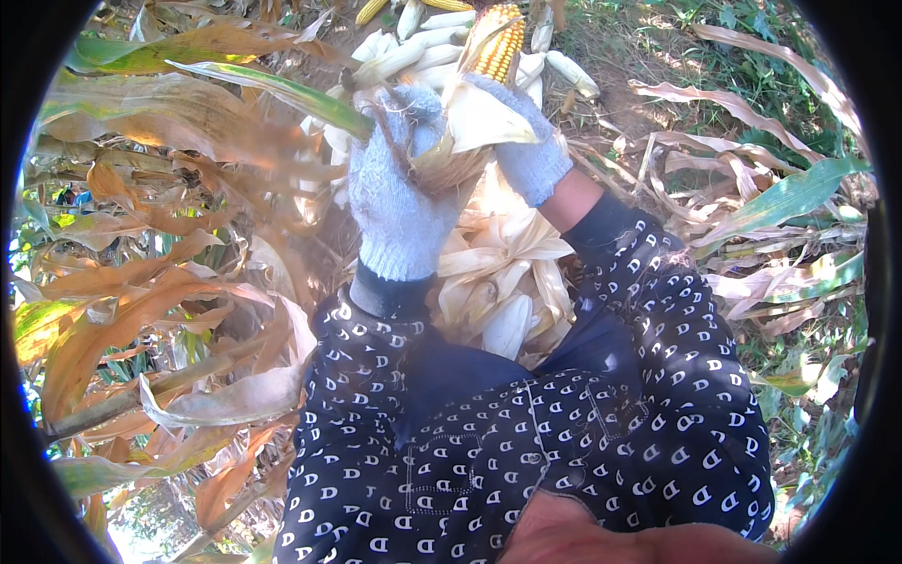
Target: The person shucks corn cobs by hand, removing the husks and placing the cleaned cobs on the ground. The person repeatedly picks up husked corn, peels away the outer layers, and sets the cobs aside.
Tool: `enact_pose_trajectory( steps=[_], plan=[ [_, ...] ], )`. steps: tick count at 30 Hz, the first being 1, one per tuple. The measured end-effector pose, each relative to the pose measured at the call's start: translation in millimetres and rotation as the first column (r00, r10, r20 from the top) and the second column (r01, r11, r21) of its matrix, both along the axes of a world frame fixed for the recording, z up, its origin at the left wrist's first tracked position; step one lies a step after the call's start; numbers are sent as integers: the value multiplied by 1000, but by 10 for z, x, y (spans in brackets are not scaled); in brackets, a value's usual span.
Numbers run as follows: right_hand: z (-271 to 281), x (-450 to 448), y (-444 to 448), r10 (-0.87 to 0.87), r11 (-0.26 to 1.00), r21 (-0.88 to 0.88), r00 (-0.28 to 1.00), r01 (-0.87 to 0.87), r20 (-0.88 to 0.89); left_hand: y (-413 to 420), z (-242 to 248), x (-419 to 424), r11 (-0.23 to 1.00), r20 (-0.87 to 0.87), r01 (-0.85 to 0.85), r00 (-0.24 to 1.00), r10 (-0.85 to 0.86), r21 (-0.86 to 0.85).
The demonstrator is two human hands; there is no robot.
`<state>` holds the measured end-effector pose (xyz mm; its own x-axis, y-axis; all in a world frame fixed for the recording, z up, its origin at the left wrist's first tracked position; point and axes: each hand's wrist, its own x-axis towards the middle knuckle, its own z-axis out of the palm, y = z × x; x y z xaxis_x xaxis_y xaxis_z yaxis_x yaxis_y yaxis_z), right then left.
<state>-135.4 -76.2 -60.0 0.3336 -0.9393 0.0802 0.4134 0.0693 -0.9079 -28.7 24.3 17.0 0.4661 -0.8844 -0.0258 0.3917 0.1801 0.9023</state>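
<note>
An ear of corn point(502, 46) with bare yellow kernels points away from me, its pale husk point(486, 116) partly peeled back. Gripping the ear near its lower half is my right hand point(530, 144), in a whitish knit glove. My left hand point(402, 187), gloved the same way, is closed around peeled husk and brown silk point(447, 169) at the ear's near end. A green-and-white corn leaf point(296, 92) reaches up to the left glove; whether it is held cannot be told. The fingers of both hands are partly hidden.
Several ears in pale husks point(426, 53) lie on the soil beyond my hands, with a bare yellow ear point(371, 10) beside them. Loose dry husks point(514, 261) are heaped between my arms. Dry corn stalks and leaves point(176, 303) crowd the left; grass point(768, 127) grows on the right.
</note>
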Motion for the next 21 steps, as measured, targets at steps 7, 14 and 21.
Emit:
enact_pose_trajectory(
  steps=[7, 14, 21],
  plan=[
    [-33, -118, -406, -53, 921, -389, 991, 1, -121, 351, -87, 12, 996, 997, -25, 9, -80, 80],
    [-111, -290, -440, 204, 977, 19, 948, -215, 244, 576, 10, -161, 999, 999, -3, -13, -37, 37],
    [-62, -256, -522, -16, 980, -198, 998, 2, -67, 448, -292, 114, 987, 878, -112, 476, -46, 112]
  ],
)
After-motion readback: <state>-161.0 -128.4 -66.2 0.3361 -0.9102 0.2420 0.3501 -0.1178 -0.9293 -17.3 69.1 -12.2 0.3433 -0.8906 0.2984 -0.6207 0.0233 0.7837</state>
